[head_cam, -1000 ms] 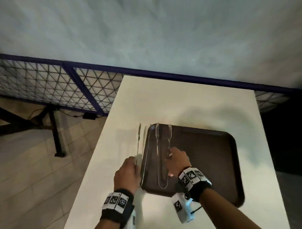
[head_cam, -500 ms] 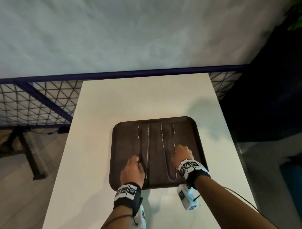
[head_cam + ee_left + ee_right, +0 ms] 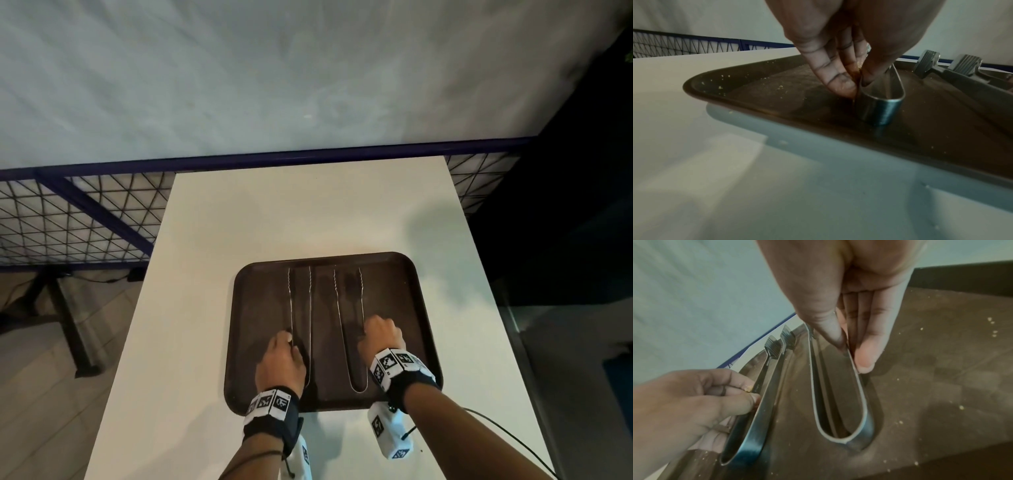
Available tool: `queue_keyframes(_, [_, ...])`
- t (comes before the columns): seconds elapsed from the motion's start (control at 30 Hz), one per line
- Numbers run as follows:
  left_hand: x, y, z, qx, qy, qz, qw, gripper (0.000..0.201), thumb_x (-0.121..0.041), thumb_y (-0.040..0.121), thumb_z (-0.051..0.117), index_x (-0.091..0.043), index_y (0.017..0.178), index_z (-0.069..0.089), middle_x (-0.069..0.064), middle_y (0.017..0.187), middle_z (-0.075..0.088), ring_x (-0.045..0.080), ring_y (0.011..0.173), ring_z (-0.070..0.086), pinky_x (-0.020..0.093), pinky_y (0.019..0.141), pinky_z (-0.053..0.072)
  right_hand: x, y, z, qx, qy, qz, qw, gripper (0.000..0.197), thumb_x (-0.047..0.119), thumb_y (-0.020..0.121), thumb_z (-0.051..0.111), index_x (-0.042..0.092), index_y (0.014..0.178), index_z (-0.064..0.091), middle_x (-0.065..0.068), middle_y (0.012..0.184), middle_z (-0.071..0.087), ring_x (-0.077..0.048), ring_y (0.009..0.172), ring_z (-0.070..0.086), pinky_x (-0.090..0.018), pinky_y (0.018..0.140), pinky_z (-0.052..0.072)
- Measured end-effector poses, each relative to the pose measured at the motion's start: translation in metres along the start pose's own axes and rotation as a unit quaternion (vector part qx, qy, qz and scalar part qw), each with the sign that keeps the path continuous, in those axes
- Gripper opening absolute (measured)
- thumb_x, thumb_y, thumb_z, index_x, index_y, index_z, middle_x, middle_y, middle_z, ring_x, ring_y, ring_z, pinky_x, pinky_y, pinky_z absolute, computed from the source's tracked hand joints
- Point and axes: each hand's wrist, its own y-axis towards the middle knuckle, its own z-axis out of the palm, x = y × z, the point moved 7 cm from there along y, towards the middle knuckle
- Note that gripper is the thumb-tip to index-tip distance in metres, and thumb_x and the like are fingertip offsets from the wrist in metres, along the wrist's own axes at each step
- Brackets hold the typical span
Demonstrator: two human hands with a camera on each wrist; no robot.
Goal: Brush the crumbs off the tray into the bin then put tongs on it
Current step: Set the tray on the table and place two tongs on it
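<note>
A dark brown tray (image 3: 394,308) lies on the white table (image 3: 274,222), near its front edge. Two metal tongs rest on it side by side, tips pointing away from me. My left hand (image 3: 289,339) pinches the left arm of the left tongs (image 3: 310,308) near their bend (image 3: 879,105). With thumb and fingers my right hand (image 3: 366,329) pinches the right arm of the right tongs (image 3: 339,308), as the right wrist view shows (image 3: 849,353). Small yellow crumbs (image 3: 720,87) dot the tray, and more crumbs (image 3: 962,407) lie to the right of the tongs.
A blue railing with wire mesh (image 3: 85,222) runs behind the table and to its left. A grey wall rises beyond it. Wooden floor (image 3: 41,377) lies off the table's left edge, a dark area off its right edge.
One second ago the left tongs stood just outside the tray's left rim; my left hand has since brought them onto the tray. Over the last half second both hands kept their hold.
</note>
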Motion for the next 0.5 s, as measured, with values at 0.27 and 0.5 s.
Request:
queue_keyframes(0.27, [0.001, 0.003, 0.004, -0.004, -0.005, -0.005, 1.0, 0.023, -0.024, 0.093, 0.056, -0.016, 0.115, 0.059, 0.002, 0.113, 0.062, 0.026, 0.097, 0.064, 0.038, 0.085, 0.05, -0.003, 0.008, -0.002, 0.003, 0.028, 0.013, 1.0, 0.024, 0.019, 0.092, 0.057, 0.011, 0.114, 0.062, -0.012, 0.119, 0.065, -0.034, 0.113, 0.062, -0.033, 0.082, 0.049])
queue_keyframes(0.5, [0.013, -0.004, 0.001, -0.005, -0.036, -0.03, 0.999, 0.036, -0.045, 0.094, 0.053, -0.022, 0.121, 0.056, -0.002, 0.108, 0.066, 0.02, 0.097, 0.064, 0.03, 0.08, 0.048, -0.01, 0.002, -0.007, 0.013, 0.073, -0.002, 0.997, 0.029, 0.039, 0.093, 0.061, 0.014, 0.107, 0.063, -0.01, 0.108, 0.067, -0.032, 0.106, 0.065, -0.028, 0.074, 0.042])
